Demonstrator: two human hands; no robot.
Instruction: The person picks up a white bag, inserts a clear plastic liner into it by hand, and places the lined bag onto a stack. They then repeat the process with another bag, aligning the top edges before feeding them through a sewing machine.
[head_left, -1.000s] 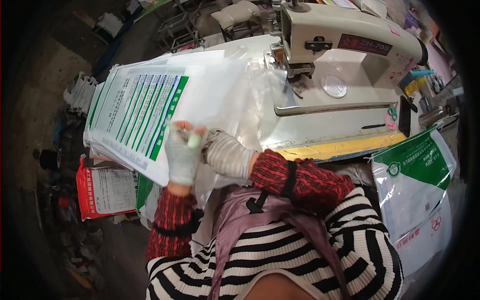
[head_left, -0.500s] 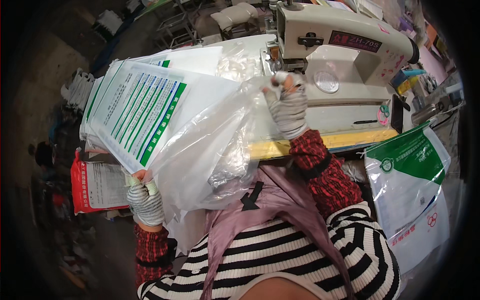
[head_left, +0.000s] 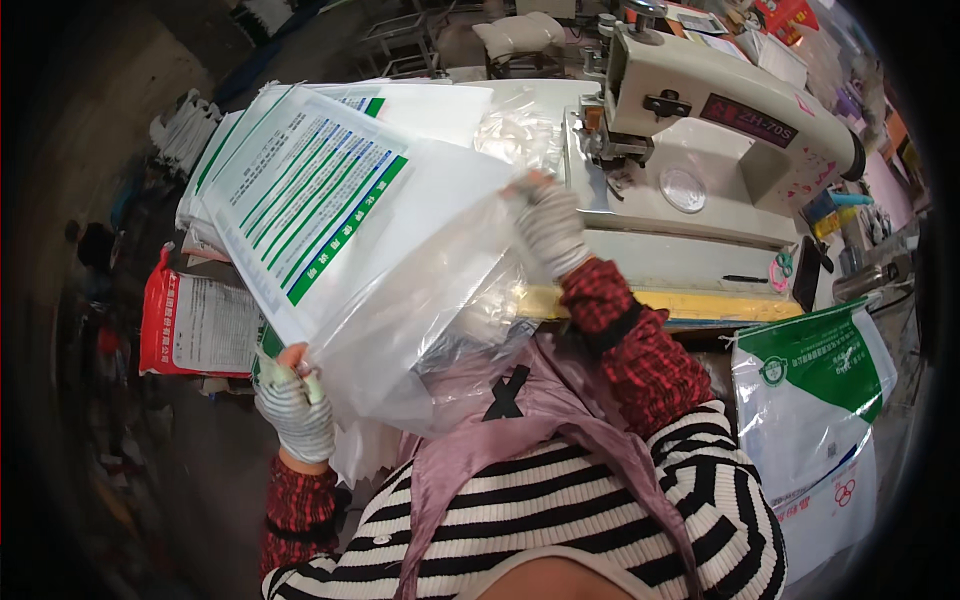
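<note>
A white woven-looking bag (head_left: 310, 190) with green and blue printed bands lies on a pile at the left of the work table. A thin, clear plastic liner (head_left: 405, 305) spreads from its near right side toward my lap. My left hand (head_left: 296, 405), in a grey striped glove with bare fingertips, is closed on the liner's near left edge beside the bag's corner. My right hand (head_left: 550, 225), gloved likewise, is closed on the liner's far right edge near the bag's other corner. Its fingertips are slightly blurred.
A cream sewing machine (head_left: 700, 100) stands beyond my right hand. On its table lie a round clear dish (head_left: 682, 188), a black pen (head_left: 745, 279) and small scissors (head_left: 780, 270). A green and white bag (head_left: 815, 400) hangs at the right; a red and white bag (head_left: 205, 322) lies left.
My right hand has come left from near the machine's needle area to the bag's far right corner. The liner is gathered closer to the bag. The whole view has shifted a little.
</note>
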